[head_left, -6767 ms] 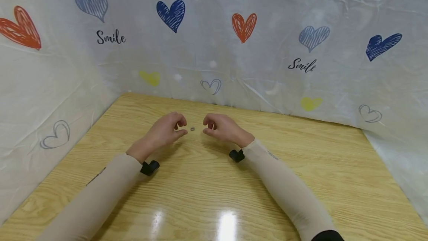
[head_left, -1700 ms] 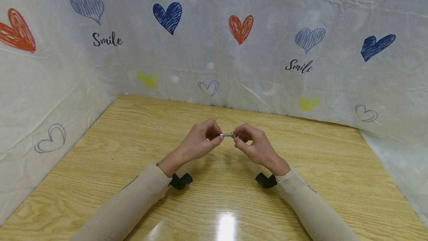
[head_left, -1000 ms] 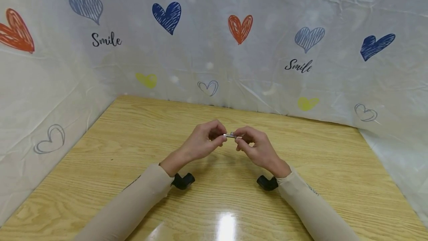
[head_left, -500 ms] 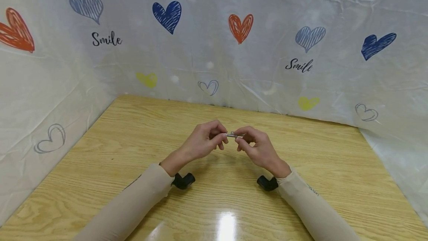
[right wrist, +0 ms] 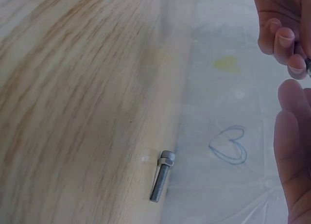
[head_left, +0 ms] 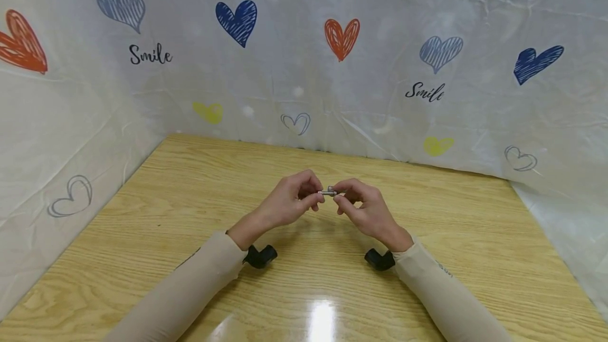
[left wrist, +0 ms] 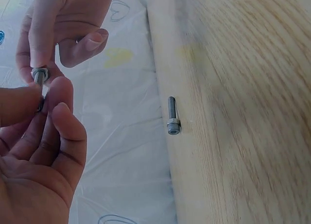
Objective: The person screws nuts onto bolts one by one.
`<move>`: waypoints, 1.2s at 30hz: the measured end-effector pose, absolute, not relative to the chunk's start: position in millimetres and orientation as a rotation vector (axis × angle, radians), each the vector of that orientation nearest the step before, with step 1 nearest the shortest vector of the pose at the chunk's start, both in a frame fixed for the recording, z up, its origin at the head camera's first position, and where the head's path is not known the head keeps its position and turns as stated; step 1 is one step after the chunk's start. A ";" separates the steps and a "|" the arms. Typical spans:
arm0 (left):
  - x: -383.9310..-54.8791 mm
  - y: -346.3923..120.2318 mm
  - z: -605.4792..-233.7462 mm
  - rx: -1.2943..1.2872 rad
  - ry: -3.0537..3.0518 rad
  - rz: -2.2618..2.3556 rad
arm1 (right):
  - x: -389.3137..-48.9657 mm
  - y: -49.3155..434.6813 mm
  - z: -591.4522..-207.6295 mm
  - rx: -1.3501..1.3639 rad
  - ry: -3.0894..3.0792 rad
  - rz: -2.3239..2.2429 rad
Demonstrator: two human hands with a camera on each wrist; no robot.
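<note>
In the head view, my left hand [head_left: 288, 198] pinches the left end of a small metal bolt [head_left: 325, 193] between thumb and fingers, its head mostly covered in the left wrist view. The right hand [head_left: 363, 202] pinches a nut [left wrist: 41, 74] at the bolt's other end. The bolt is held level above the table, its shank showing between both sets of fingertips. Behind the hands a second bolt [left wrist: 172, 112] with a nut [right wrist: 165, 162] near its head lies on the table; in the head view the right fingers hide most of it.
The wood-grain table [head_left: 199, 278] reaches to a white cloth [head_left: 285, 78] printed with hearts, hanging at the back and both sides. A black wrist camera [head_left: 260, 256] sits under the left wrist, another camera [head_left: 380, 259] under the right.
At first the hands were apart, curled on either side of a small metal piece on the table. Since then they have come together on the bolt and nut, lately shifting only slightly.
</note>
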State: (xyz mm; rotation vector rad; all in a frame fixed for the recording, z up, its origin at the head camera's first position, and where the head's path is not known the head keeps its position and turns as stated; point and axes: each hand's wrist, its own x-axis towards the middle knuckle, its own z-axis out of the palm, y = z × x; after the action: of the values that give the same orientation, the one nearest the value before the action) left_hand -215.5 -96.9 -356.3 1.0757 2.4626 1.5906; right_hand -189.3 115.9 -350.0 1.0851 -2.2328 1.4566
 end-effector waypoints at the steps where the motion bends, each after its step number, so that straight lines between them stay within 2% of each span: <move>1: -215.4 -96.7 -356.0 1.085 2.462 1.588 | -189.4 115.9 -349.9 1.090 -2.232 1.457; 15: -213.6 -93.4 -356.2 1.199 2.494 1.587 | -188.2 114.3 -349.5 1.100 -2.291 1.429; 36: -214.6 -95.7 -356.8 1.174 2.528 1.574 | -190.8 114.5 -352.8 1.119 -2.261 1.357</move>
State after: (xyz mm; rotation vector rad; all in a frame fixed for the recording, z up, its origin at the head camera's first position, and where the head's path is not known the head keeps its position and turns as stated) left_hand -214.6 -95.7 -356.8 1.1743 2.5284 1.5745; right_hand -190.8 114.5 -352.8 1.1189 -2.2613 1.3574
